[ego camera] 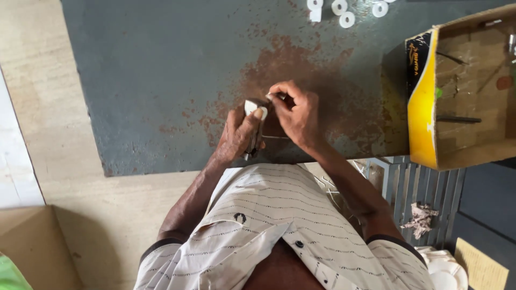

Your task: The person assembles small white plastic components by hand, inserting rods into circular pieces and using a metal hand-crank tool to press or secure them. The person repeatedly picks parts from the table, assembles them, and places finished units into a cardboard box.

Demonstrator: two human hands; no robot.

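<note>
Head view. Grey-green metal sheet [161, 80], worn, with a broad rust-brown patch at its middle; it lies on a pale beige floor [48, 107].

Person: seated at the near edge of the sheet, seen from above, in a cream shirt [269, 225] with thin dashed stripes and dark buttons.

Left hand [239, 134]: over the near edge of the sheet, closed around a small dark device [253, 140] held upright. The thumb presses on the white cap [251, 106] at its top. The lower end of the device stands at or just above the sheet; which, I cannot tell.

Right hand [295, 113]: just beside the left hand, over the rust patch. Its fingertips are pinched together on a small piece [270, 96] at the top of the device, next to the white cap. The piece is too small to name.

White rings [346, 19]: several, loose on the far edge of the sheet, well apart from both hands.

Cardboard box [424, 107]: open, yellow and black on its outer flap, at the right edge of the sheet. Thin dark rods [457, 119] lie inside it.

Metal grille [414, 188]: grey, slatted, below the box, with a crumpled scrap [422, 217] on it.

Brown carton [32, 247]: partly in view at the lower left corner.
</note>
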